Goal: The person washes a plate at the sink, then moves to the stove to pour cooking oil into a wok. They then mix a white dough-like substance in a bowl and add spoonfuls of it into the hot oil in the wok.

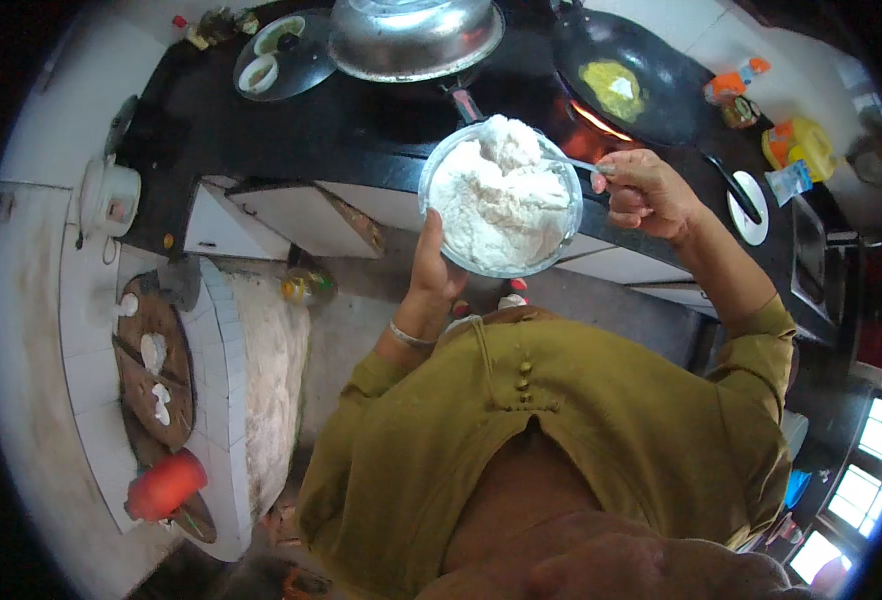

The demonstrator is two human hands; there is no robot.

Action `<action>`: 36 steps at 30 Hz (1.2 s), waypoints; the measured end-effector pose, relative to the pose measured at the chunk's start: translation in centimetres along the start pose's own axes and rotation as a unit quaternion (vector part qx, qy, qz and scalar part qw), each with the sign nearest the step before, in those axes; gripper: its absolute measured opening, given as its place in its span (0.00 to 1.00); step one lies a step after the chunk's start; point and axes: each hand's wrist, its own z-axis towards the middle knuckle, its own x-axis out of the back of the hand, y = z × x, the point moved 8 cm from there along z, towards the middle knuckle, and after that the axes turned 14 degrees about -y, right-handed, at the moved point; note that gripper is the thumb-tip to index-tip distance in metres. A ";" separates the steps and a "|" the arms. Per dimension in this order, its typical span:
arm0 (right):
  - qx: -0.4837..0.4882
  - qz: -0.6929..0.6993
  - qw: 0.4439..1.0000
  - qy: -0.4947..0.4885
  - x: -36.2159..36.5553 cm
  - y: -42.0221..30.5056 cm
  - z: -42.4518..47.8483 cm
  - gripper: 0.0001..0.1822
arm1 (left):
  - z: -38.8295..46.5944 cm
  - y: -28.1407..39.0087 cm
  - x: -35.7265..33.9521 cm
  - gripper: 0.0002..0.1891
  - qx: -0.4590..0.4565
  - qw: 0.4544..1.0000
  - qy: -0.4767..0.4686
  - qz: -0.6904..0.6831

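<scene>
My left hand [435,262] supports a clear bowl [478,266] from its lower left side, thumb against the rim. Heaped white powder, like flour, [501,210] fills the bowl. Between the thumb and fingers of my right hand [643,191] is the handle of a spoon [577,163]; its head is hidden at the powder mound. Beyond the bowl, a dark wok [670,75] sits over a lit burner flame [598,121]. In the wok lies a yellow mass of food [598,94] topped with a small white heap [622,88].
A large metal vessel [418,45] stands on the black counter [186,127]. Left of it, a round lid or tray [298,82] bears small bowls. A white plate [762,206] and a yellow jug [812,142] are at right. Cabinet doors [295,221] hang ajar below.
</scene>
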 end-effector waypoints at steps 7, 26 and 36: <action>0.007 -0.184 0.981 0.059 -0.5 -0.1 -1.0 0.10 | 0.0 0.1 -0.6 0.33 -0.005 1.000 -0.004 -0.007; 0.010 -0.044 0.999 0.001 -1.6 0.3 -4.1 0.12 | 0.7 -0.4 0.0 0.33 -0.016 1.000 -0.008 -0.025; 0.180 -0.251 0.932 0.189 9.3 -11.4 -6.3 0.12 | 0.9 0.0 -0.2 0.33 -0.037 0.999 -0.008 -0.028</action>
